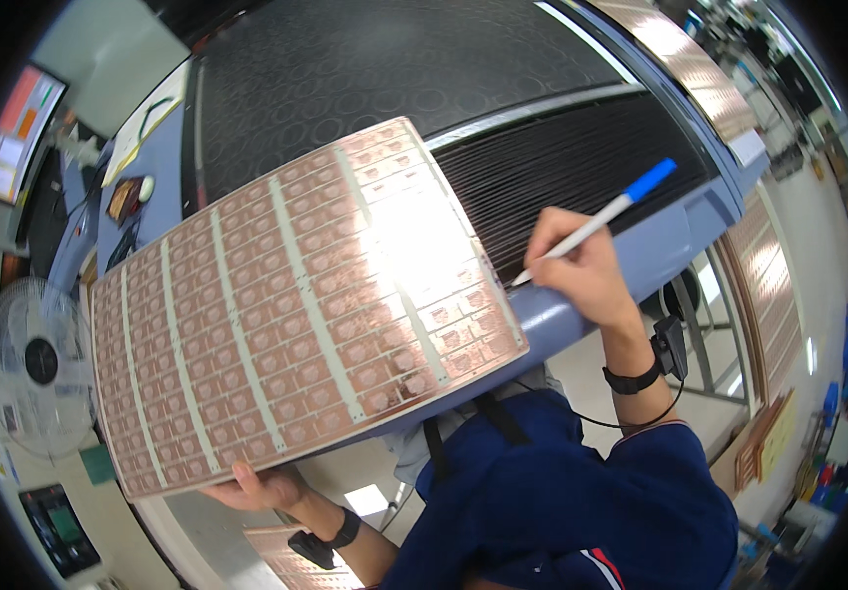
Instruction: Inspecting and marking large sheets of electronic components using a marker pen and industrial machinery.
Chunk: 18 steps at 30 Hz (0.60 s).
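A large copper-coloured circuit board panel [259,295] with rows of small repeated patterns lies tilted across the front of a blue-framed machine. Its near left part juts out past the machine's edge. My left hand [262,489] grips the panel's near edge, thumb on top and the other fingers out of sight beneath. In my right hand [586,275] is a white marker pen [601,218] with a blue end pointing up and away. The pen's tip is down beside the panel's right edge; whether it touches the panel I cannot tell. Bright glare covers the panel's right part.
The machine's black bed [385,59] and ribbed black section [552,147] lie beyond the panel, bordered by a blue frame [675,236]. A fan [40,362] and a monitor [23,133] stand at left. More copper panels [768,275] lean at right.
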Motion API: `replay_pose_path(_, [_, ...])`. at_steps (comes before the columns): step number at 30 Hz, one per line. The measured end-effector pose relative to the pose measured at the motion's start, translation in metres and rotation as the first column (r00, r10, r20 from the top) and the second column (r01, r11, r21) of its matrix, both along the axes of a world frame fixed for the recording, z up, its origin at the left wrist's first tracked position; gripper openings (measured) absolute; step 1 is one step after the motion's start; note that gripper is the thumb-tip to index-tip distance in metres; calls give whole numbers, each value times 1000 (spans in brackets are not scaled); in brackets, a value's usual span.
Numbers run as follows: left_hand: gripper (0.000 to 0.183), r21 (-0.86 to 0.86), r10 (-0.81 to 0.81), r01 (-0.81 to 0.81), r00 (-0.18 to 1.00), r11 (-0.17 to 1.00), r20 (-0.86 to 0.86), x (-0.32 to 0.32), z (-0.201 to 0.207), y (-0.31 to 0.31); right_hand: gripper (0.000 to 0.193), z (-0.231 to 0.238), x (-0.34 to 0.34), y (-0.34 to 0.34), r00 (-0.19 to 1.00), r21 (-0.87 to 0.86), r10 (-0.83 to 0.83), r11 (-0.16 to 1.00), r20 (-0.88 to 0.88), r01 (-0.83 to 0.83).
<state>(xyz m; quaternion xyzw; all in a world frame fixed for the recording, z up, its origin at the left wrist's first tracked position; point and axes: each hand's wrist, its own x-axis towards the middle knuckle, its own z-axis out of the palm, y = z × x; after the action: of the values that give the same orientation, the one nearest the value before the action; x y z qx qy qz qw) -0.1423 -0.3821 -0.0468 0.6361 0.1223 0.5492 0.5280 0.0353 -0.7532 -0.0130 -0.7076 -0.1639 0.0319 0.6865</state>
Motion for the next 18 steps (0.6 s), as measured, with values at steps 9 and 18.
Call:
replay_pose_path(9, [73, -264, -232, 347, 894, 900, 384, -44, 30, 6, 18, -38, 13, -21, 987, 256, -160, 954, -15, 159])
replay_pose_path(18, [28, -472, 191, 110, 818, 874, 543, -296, -59, 106, 16, -35, 15, -32, 995, 166, -98, 982, 9, 95])
